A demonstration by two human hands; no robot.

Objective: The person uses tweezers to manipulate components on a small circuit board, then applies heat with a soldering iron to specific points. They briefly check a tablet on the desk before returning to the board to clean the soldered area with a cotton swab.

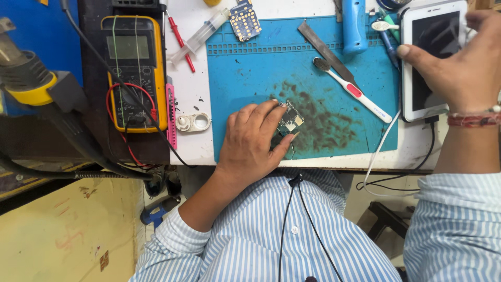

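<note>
Circuit board (290, 123), small and bare, is pinned flat under the fingertips of the left hand (254, 140) on a stained blue mat (261, 73) near the desk's (190, 94) front edge. A white tablet (430, 57) is gripped at its side by the right hand (462, 62). Work appears to be midway: the board lies uncased and no tool is held. Counted on the desk: two boards, the second (245, 20) at the mat's far edge; one toothbrush (352, 90); one multimeter (134, 70); one syringe (201, 34).
</note>
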